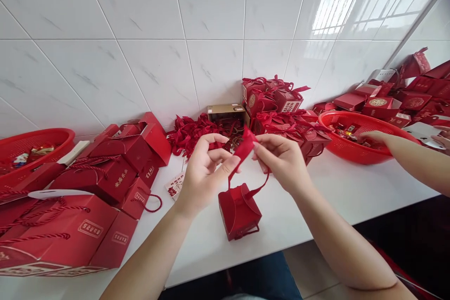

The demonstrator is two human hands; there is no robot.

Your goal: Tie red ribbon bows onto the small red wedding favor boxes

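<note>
Your single view looks from your head, forward and down, over the white, smooth surface (pixel 281 218) towards the white, grey-veined tiled wall (pixel 151 4).

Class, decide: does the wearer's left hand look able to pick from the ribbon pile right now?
Probably yes: the ribbon pile lies just beyond the left hand, with nothing visible between them. That hand is pinching a ribbon, though, so it would likely need to let go first.
</note>
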